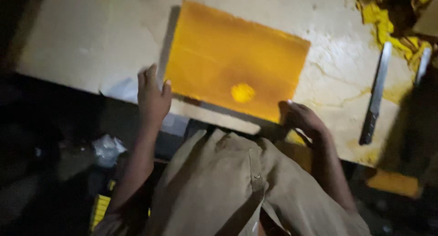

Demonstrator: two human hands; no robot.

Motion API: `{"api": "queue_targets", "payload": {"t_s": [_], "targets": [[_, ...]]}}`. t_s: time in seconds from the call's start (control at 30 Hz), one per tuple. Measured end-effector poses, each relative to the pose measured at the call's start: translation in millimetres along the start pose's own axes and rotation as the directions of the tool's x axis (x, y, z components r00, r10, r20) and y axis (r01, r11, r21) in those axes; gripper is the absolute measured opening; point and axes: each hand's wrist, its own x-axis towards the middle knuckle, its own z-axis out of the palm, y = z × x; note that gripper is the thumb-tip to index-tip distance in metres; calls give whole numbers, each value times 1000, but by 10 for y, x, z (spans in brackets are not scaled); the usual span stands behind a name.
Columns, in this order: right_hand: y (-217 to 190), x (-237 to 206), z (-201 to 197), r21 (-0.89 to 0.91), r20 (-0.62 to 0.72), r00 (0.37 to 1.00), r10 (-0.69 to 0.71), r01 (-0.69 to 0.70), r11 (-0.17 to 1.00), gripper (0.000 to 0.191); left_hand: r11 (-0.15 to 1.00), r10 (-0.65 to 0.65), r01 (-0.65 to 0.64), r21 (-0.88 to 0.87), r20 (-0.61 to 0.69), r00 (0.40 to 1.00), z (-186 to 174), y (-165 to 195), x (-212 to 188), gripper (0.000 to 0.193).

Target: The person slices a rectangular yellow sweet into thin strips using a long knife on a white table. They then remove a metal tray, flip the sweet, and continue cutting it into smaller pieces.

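A large flat yellow-orange slab (232,58) lies on a pale stained worktable (91,39). A brighter yellow blob (242,92) sits on the slab near its front edge. My left hand (153,97) grips the slab's near-left corner, thumb against its edge. At the near-right corner my right hand (301,119) holds the slab's edge, fingers curled under it. My tan shirt (228,186) fills the bottom centre of the view.
A long knife (375,97) with a dark handle lies on the table at the right. Yellow waxy scraps (388,26) are piled at the top right. A second metal blade (422,65) shows at the right edge. Crumpled white plastic (108,148) lies below the table, left.
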Motion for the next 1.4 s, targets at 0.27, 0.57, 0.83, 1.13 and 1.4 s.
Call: {"api": "queue_targets", "payload": {"t_s": [0.27,0.57,0.83,1.13,1.4], "targets": [[-977,977,-515,228,-354,862,-363,456,860,15,618,-412,786,4,853,320,288,-1175,1301,82],[-2527,2123,1837,-696,-136,562,-816,532,482,41,706,228,222,-672,513,828,1490,41,4082,76],[-2598,2165,2376,-824,325,743,-585,526,211,46,571,583,7,-821,411,701,1588,907,4167,52],[-1404,531,-1277,-788,-611,577,-542,-511,344,41,390,30,307,-868,346,938,478,-535,2636,64],[-248,477,-421,-150,-355,921,-162,114,982,37,6,-96,618,-786,614,783,-19,-991,724,90]]}}
